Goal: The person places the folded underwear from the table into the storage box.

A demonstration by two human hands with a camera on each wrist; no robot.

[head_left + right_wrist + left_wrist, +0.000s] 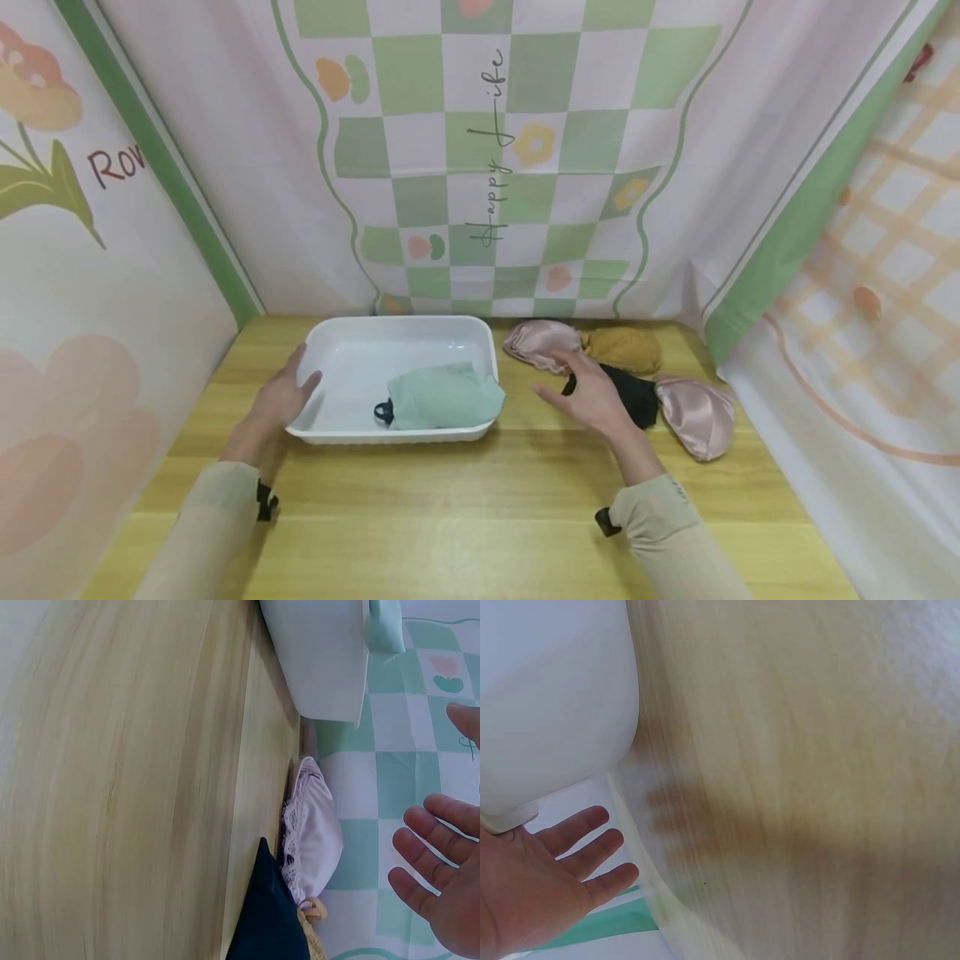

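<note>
A white rectangular tray stands at the table's back left. My left hand is at its left rim, thumb toward the inside; in the left wrist view that hand has three straight fingers below the rim. Inside the tray's right part lies a mint-green folded cloth item with a dark loop, overlapping the right rim. My right hand hovers with spread fingers over a black cloth item, holding nothing. In the right wrist view that hand shows relaxed fingers, raised above the black piece.
Behind the right hand lie a pink satin piece with lace edging and a mustard-yellow cloth piece. Another pink satin piece is farther right. Printed curtains border the wooden table at the back and sides.
</note>
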